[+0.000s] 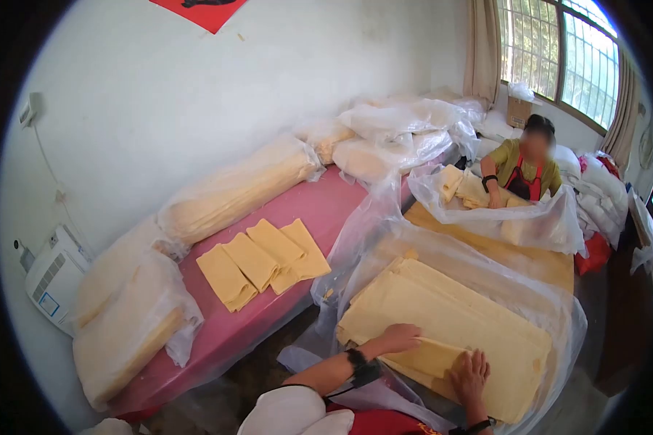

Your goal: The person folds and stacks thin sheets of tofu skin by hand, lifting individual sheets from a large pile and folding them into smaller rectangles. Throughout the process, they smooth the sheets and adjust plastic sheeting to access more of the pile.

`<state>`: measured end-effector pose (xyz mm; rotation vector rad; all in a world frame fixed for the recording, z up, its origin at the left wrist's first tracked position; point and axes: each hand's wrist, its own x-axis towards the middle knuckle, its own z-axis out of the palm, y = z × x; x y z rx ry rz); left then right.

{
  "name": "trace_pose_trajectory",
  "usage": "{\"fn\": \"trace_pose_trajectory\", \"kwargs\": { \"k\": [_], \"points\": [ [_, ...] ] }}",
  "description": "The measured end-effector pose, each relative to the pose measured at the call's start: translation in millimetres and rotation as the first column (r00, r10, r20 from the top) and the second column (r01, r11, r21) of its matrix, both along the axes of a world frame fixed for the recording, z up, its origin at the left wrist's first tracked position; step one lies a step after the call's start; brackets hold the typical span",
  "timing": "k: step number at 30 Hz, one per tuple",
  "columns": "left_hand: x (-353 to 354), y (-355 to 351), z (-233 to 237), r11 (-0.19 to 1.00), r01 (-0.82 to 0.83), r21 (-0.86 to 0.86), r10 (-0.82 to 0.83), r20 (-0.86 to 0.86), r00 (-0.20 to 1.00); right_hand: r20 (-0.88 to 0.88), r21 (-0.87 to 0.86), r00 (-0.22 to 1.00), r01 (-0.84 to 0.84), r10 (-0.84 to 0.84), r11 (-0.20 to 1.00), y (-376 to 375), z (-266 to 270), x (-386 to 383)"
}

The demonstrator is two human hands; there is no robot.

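Observation:
A stack of large pale yellow sheets point(442, 297), thin and pliable like bean curd skin, lies on clear plastic right in front of me. Its near edge carries a folded flap point(435, 354). My left hand point(399, 339) is closed at the left end of this flap, with the fingertips partly hidden. Toward the flap's right end, my right hand point(470, 373) rests palm down, its fingers spread on the sheet. Both wrists wear dark bands. Several folded yellow sheets point(257, 262) lie in an overlapping row on the pink-covered surface to the left.
Plastic-wrapped yellow bundles point(232, 190) line the wall behind the pink surface point(313, 204). Across the wooden board point(461, 243), a co-worker point(526, 163) reaches into a plastic-lined pile of folded sheets point(471, 190). Loose plastic film point(374, 239) surrounds my stack. White sacks point(602, 192) stand at far right.

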<state>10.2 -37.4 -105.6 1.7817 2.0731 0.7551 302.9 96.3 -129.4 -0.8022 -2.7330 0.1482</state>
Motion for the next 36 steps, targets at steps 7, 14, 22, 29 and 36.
{"fn": "trace_pose_trajectory", "kwargs": {
  "k": [7,14,22,29,36],
  "points": [
    [-133.3,-75.4,8.5,0.715,-0.578,0.393,0.298,0.576,0.761,-0.085,-0.033,0.990,0.111,-0.114,0.993,9.1,-4.2,24.0],
    [-138.6,-105.1,28.7,0.185,-0.923,0.337,0.458,0.802,0.384,-0.063,-0.020,0.997,0.042,-0.043,0.999,-16.3,2.5,5.2],
    [-84.8,-72.0,-25.1,0.583,-0.812,-0.027,0.805,-0.113,0.582,-0.065,-0.014,0.998,0.001,-0.002,1.000,-16.7,5.8,10.0],
    [-108.3,-107.3,-22.4,0.744,-0.659,0.112,0.668,-0.151,0.729,-0.007,0.000,1.000,0.016,-0.016,1.000,-26.5,14.1,7.6],
    [-105.0,-132.2,-40.2,0.706,-0.708,0.017,0.692,0.195,0.695,-0.004,-0.008,1.000,0.002,-0.002,1.000,-31.4,24.1,0.4]
  ]
}}
